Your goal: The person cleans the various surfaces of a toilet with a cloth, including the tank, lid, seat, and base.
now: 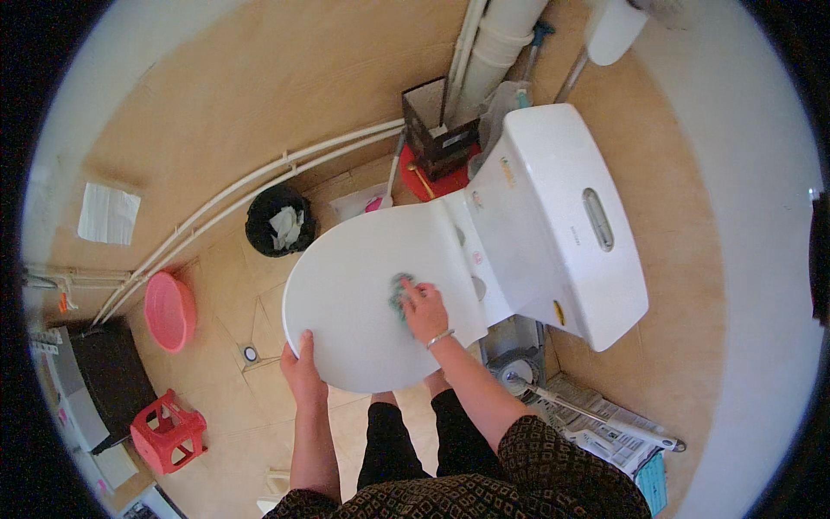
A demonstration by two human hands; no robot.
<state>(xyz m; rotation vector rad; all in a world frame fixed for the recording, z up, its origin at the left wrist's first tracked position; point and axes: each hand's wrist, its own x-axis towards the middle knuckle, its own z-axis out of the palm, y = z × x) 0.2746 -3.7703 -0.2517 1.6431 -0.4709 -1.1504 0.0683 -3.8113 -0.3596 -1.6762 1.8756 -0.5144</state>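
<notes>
A white toilet lid (363,259) lies closed before me, its hinge side against the white cistern (519,227). My right hand (425,313), with a bracelet at the wrist, presses a crumpled greenish cloth (397,295) onto the lid near its middle. Part of the cloth is hidden under the fingers. My left hand (305,373) grips the lid's front rim, thumb on top and fingers out of sight below. An oval flush button (597,219) is set in the cistern top.
Beyond the toilet stand a black waste bin (259,227) with paper in it and a dark box (447,149) by white pipes. At left are a pink basin (170,311) and a red plastic stool (168,433). A spin mop (603,422) lies at right.
</notes>
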